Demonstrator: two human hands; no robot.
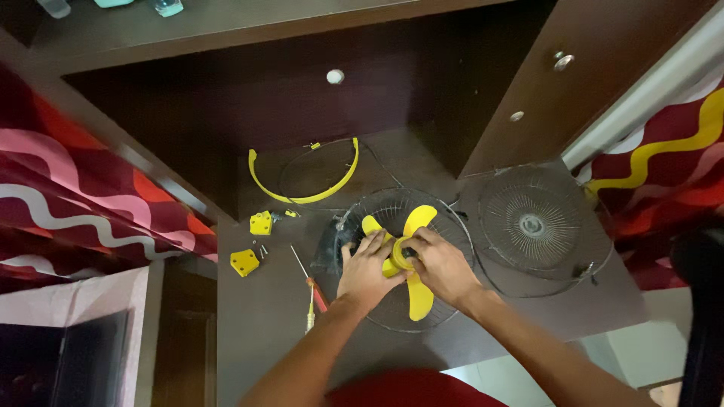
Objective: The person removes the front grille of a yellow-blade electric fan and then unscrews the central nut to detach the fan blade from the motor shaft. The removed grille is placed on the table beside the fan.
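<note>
Yellow ring (303,181) beside fan blade (411,260)

Dim, warm indoor light; the dark cabinet recess (249,98) lies in deep shadow. Edges bend and blur slightly. The centre stays fairly sharp.

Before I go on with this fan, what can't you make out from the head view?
- Hub of the yellow fan blade: covered by the left hand and right hand.
- Motor housing: dark, largely behind the rear grille.
- Small screws beside the yellow clips: too small to count.
- Screwdriver: blurred.
</note>
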